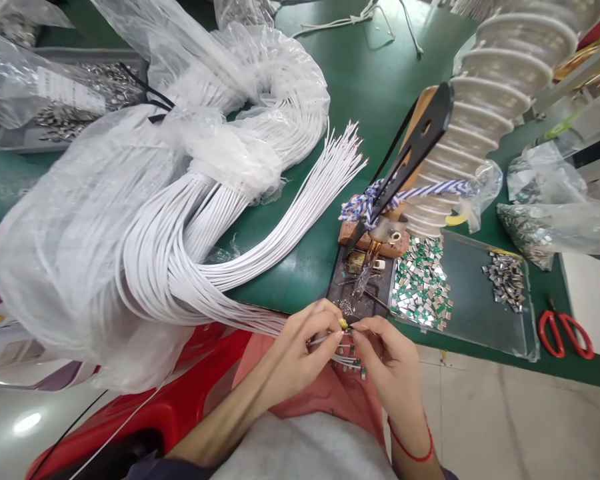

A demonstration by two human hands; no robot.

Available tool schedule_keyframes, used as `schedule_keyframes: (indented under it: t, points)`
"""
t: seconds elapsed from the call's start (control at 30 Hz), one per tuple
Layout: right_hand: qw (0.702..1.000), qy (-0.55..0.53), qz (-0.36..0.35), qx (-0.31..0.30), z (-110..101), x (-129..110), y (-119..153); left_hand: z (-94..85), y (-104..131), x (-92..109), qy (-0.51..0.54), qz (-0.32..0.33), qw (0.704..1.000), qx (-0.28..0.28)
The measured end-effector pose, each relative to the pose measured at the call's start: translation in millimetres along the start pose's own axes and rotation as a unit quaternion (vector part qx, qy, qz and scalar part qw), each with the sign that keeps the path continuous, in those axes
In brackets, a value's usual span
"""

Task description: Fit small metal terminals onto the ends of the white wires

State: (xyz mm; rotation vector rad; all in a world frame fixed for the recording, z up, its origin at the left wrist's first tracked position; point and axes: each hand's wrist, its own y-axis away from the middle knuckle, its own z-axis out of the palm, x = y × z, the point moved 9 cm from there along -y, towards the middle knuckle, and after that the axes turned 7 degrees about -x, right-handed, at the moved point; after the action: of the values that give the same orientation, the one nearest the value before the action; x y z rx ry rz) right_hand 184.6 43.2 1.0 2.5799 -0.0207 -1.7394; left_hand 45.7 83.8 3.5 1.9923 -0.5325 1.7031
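My left hand (307, 350) is closed in a pinch on the end of a white cable (321, 340), with a small yellow piece (343, 324) at its fingertips. Close against it, my right hand (387, 353) pinches a tiny connector, mostly hidden by the fingers. The fingertips of both hands nearly meet just below the soldering iron (367, 270), whose tip points down over a dark tray (337, 283). Below the hands, several white cables with small metal-and-green connectors (363, 372) on their ends lie over my lap.
A large bundle of white cables (155, 247), partly in plastic, covers the left of the green table (275, 283). Green-and-silver connectors (423, 283) and metal shells (505, 280) lie in a clear tray (473, 293). Red scissors (565, 331) lie right; a ribbed hose (500, 73) hangs above.
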Motion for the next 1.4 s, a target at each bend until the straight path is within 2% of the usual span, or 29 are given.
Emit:
schedule_keyframes:
  t: [0.23,0.37,0.5,0.6,0.73,0.83,0.93,1.1,1.27,1.4]
  points:
    - [0.999,-0.039,-0.008,-0.022,1,2,4,19.1,9,-12,-0.003,-0.025,0.995,-0.096]
    - [0.994,-0.098,0.015,-0.051,5,9,7,24.3,12,-18,0.008,-0.036,0.993,-0.113]
    - [0.992,-0.105,0.002,-0.07,3,4,6,29.0,12,-21,0.005,-0.053,0.99,-0.13]
    - [0.993,-0.084,-0.016,-0.079,2,-3,4,28.5,11,-20,0.006,-0.053,0.991,-0.124]
    - [0.993,-0.067,-0.034,-0.087,2,-9,2,23.8,9,-11,0.009,-0.015,0.994,-0.107]
    - [0.989,-0.099,-0.013,-0.105,5,-3,2,25.1,9,-8,0.025,0.0,0.992,-0.127]
    - [0.979,-0.16,0.015,-0.122,9,5,3,27.3,10,-11,0.035,-0.014,0.989,-0.146]
    - [0.969,-0.216,0.038,-0.113,11,12,3,18.0,7,-17,0.022,-0.041,0.994,-0.103]
    - [0.971,-0.202,0.051,-0.12,12,12,5,7.7,4,-11,0.05,0.013,0.996,-0.072]
    - [0.973,-0.189,0.054,-0.12,10,10,5,2.8,3,-9,0.069,0.031,0.996,-0.056]
